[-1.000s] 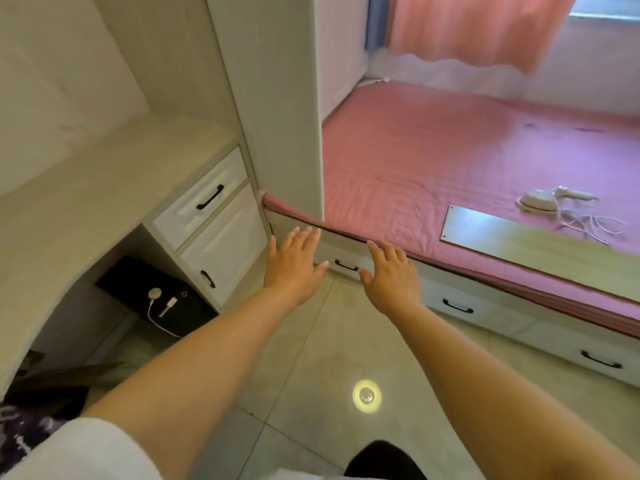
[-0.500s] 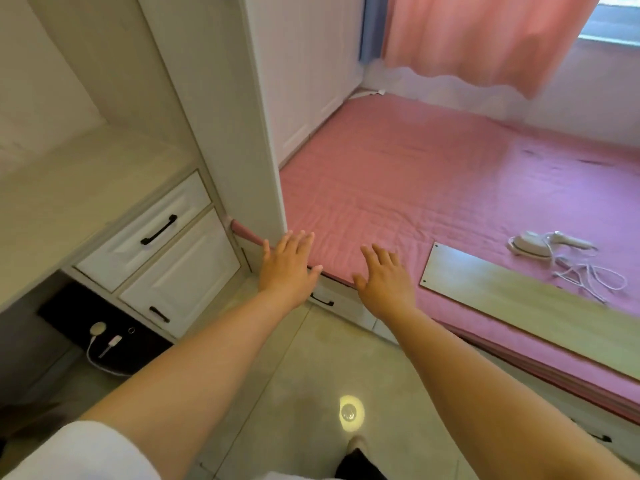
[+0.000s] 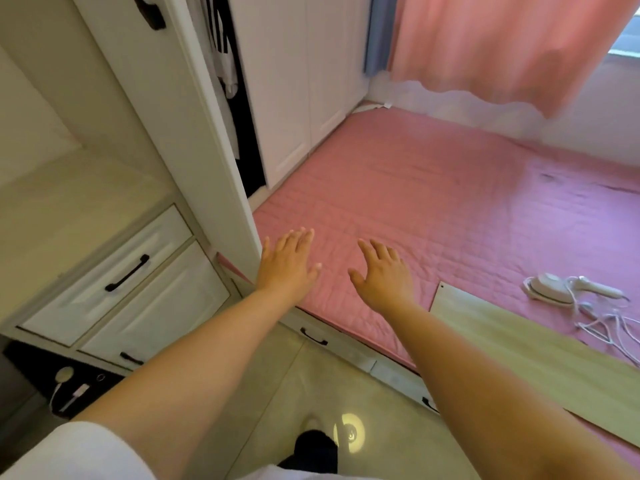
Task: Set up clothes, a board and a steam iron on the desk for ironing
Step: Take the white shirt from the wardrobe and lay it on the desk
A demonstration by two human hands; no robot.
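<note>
Here the bed (image 3: 398, 188) carries both loose items, while the counter (image 3: 62, 216) lies to the left. The board (image 3: 540, 368) lies flat to the right of both hands, its long axis running away rightward, near corner just beside the right hand (image 3: 382, 278). The iron (image 3: 550, 289) sits beyond it. Each grip is spread and holds nothing; the left hand (image 3: 287, 265) is farther off.
</note>
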